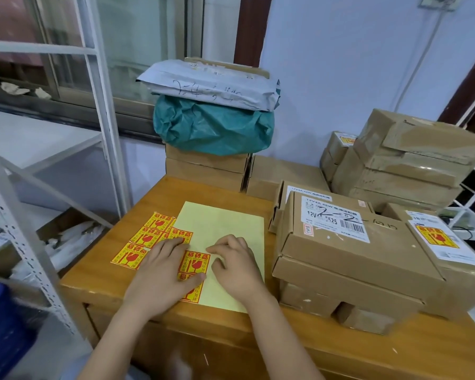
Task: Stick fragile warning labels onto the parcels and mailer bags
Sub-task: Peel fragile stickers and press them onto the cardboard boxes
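Nearest you, both of your hands lie on the pale yellow backing sheet (225, 223) at the front of the wooden bench (99, 272). Your left hand (162, 272) rests flat across the sheet's left edge, fingers fairly straight, thumb pressing on a red-and-yellow fragile label (194, 263) that is on the sheet; its grip holds nothing. Your right hand (235, 266) sits just beside it on the bare yellow paper, fingers bent with the tips down near that same label's right edge; whether they pinch a corner of it I cannot tell.

Left of the sheet, more fragile labels (143, 238) lie in a block on the bench, partly tucked under your left fingers.

To your right, touching the sheet's edge, stands a cardboard parcel (351, 259) with a white shipping slip and "2-2" scrawled on top, resting on smaller boxes. Just beside it on the right sits another parcel (455, 272) that already carries a fragile label on its lid.

Farther back, flat cartons (206, 167) are stacked at the bench's rear, with a green mailer bag (214, 127) on them and a grey mailer bag (211, 87) with handwriting on top of that. At the far right, a tilted pile of taped brown boxes (406, 160) leans by the wall; one small box behind it shows a fragile label.

A white metal shelf rack (28, 234) stands to your left.
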Action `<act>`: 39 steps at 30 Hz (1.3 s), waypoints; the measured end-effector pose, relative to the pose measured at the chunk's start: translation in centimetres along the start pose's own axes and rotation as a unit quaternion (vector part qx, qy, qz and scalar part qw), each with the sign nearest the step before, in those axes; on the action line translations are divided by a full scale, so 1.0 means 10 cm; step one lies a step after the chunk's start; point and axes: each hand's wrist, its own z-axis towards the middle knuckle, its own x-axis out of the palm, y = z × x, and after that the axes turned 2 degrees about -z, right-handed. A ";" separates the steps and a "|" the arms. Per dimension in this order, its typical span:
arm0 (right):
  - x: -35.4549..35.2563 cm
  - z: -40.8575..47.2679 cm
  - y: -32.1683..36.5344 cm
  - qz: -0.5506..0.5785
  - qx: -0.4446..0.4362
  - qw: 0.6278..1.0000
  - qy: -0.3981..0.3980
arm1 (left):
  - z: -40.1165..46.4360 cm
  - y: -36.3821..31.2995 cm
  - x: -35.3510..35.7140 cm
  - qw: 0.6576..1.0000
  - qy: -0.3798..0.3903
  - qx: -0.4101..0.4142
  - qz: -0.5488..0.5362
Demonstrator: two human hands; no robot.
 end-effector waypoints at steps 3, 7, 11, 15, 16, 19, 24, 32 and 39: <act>-0.01 -0.01 0.01 0.004 0.001 1.000 -0.001 | 0.00 0.01 0.01 1.000 -0.010 0.007 -0.003; -0.01 -0.01 0.02 -0.001 0.002 1.000 0.002 | 0.01 0.02 0.02 1.000 -0.008 0.006 -0.009; -0.01 -0.01 0.03 -0.005 -0.001 1.000 0.003 | 0.01 0.02 0.03 1.000 0.002 0.006 0.011; 0.00 0.00 0.03 -0.005 -0.003 1.000 0.003 | 0.01 0.02 0.02 1.000 -0.007 0.007 0.003; 0.00 0.01 0.02 -0.001 0.002 1.000 0.001 | 0.01 0.02 0.02 1.000 -0.007 0.007 0.003; -0.01 0.06 0.03 0.008 0.008 1.000 0.000 | 0.01 0.01 0.01 1.000 -0.006 0.006 0.003; -0.04 0.13 0.05 -0.016 -0.002 1.000 0.008 | 0.01 0.01 0.02 1.000 -0.007 0.000 0.004; -0.01 0.03 0.01 0.009 -0.018 1.000 0.009 | 0.02 0.01 0.02 1.000 -0.011 0.005 -0.004; -0.01 0.03 0.02 0.026 -0.008 1.000 0.013 | 0.01 0.00 0.02 1.000 -0.013 0.003 -0.010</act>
